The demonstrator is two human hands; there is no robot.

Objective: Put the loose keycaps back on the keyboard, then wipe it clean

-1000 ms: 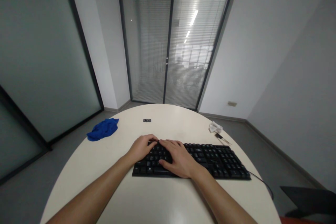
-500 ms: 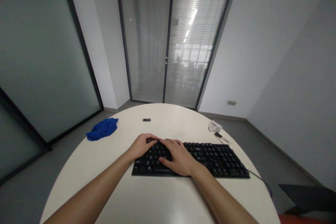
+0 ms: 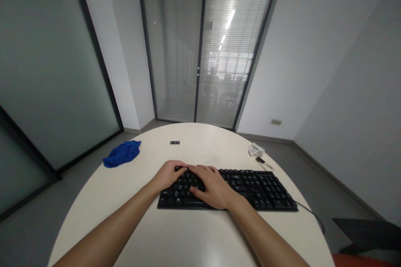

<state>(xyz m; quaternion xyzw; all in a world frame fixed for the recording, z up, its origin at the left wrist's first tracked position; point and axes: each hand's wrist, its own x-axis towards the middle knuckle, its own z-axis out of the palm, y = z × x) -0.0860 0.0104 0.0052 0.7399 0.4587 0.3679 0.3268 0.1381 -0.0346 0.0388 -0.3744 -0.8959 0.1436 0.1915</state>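
A black keyboard lies on the round white table, its left half partly under my hands. My left hand is at its upper left edge, thumb and index finger brought together over the top keys. Whatever they hold, if anything, is hidden. My right hand lies over the left-middle keys, fingers stretched forward and thumb apart. Its index fingertip meets the left fingertips. Beyond the keyboard sit a few small black keycaps in a row.
A crumpled blue cloth lies at the table's left edge. Near the right edge are a crumpled white wipe and a small tool with a black part. The keyboard's cable runs over the right edge, near a dark chair.
Almost nothing differs. The right index finger has shifted very slightly left toward the left fingertips; both hands stay at the same part of the keyboard.
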